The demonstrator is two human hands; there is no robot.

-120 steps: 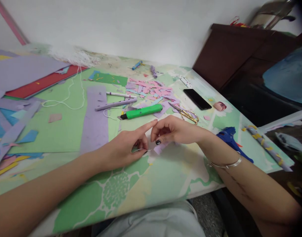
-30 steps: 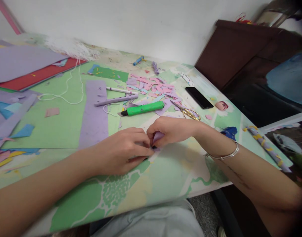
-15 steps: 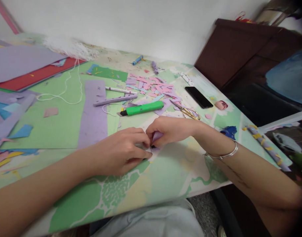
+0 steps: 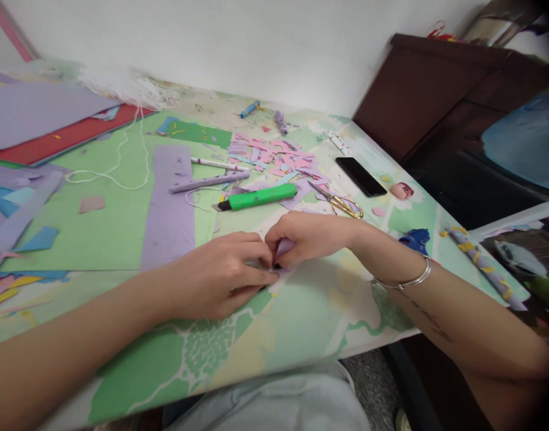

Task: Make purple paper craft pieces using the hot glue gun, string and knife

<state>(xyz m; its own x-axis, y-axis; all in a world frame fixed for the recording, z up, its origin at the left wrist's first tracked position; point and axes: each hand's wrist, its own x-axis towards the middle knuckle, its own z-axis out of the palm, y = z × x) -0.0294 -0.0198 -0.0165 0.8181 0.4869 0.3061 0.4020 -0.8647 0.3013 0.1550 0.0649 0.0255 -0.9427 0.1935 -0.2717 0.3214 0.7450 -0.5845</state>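
My left hand point(image 4: 227, 272) rests on the table with its fingers bent and closed, the tips meeting those of my right hand. My right hand point(image 4: 299, 238) is pinched on a small piece of purple paper point(image 4: 285, 245), which shows between its curled fingers. Whether the left fingertips also grip this paper is hidden. Just beyond the hands lies a green utility knife point(image 4: 260, 196) with its blade out. Gold-handled scissors point(image 4: 339, 203) are close behind my right hand. A purple paper strip point(image 4: 170, 209) lies on a light green sheet point(image 4: 117, 233) left of the knife.
Pink and purple paper scraps point(image 4: 278, 158) are heaped at the back. A phone point(image 4: 361, 176), a blue object point(image 4: 415, 240) and a purple paper roll with yellow bits point(image 4: 485, 266) lie right. White string point(image 4: 126, 87) and coloured sheets point(image 4: 45, 114) lie left. A marker point(image 4: 219, 164) is behind the knife.
Both hands stay in nearly the same place, fingertips together. The left fingertips have shifted very slightly to the right. Everything else lies as before.
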